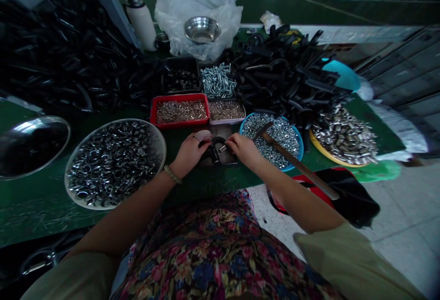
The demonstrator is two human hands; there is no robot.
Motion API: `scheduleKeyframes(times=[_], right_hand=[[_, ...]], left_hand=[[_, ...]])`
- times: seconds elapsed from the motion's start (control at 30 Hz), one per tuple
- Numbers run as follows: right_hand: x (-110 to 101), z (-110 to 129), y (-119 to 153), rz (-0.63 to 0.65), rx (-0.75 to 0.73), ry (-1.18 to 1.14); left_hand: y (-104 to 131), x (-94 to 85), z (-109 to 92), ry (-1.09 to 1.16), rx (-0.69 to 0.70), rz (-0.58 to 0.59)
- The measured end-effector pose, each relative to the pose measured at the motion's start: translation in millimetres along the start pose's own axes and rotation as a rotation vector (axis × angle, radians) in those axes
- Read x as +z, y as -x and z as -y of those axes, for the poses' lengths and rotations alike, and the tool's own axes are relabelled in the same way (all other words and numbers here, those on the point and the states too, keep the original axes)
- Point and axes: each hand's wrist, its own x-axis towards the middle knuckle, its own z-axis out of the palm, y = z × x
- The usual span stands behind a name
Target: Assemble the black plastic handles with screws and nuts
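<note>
My left hand is closed around a black curved plastic part above the work surface in front of me. Just to the right, my right hand pinches a small silver ribbed piece with thumb and forefinger, close against the black part. Whether that piece is a spring or a screw is too small to tell. Beneath both hands is a grey metal block, partly covered by them.
A tray of silver rings stands left. A red tray of small pins and a box of screws lie ahead. On the right, a hammer rests across a blue bowl of nuts. Black parts are heaped behind.
</note>
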Motion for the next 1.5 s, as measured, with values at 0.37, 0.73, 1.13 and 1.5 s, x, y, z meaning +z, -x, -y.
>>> scheduleKeyframes(times=[0.37,0.73,1.13,1.5], right_hand=[[-33.5,-37.5,27.1,-0.188,-0.004,0.489],[-52.3,-63.9,46.7,-0.098,0.24,0.543],[-41.0,21.9,53.3,-0.03,0.003,0.061],[-26.7,39.2,33.7,0.075,-0.074,0.113]], left_hand=[[-1.6,1.2,-1.4,-0.289,0.128,0.026],[-0.6,-3.2,-9.8,-0.626,0.386,0.153],[27.3,-3.7,18.5,-0.496,0.351,0.121],[24.1,-3.6,16.8,-0.372,0.252,0.076]])
